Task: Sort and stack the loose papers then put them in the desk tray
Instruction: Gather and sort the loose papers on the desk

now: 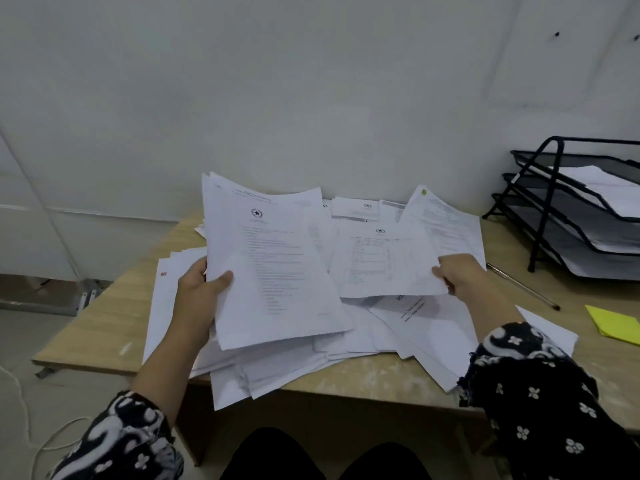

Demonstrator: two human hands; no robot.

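- Meanwhile the left hand (197, 299) gripped a gathered stack (273, 268); right hand's fingers (441, 271) pinched one sheet (384, 261).
- Loose papers (277, 368) overhanging the tabletop (104, 313) near edge could slide off.

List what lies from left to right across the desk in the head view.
Left hand holding a stack of papers → right hand lifting a sheet → pen → yellow notepad → desk tray.
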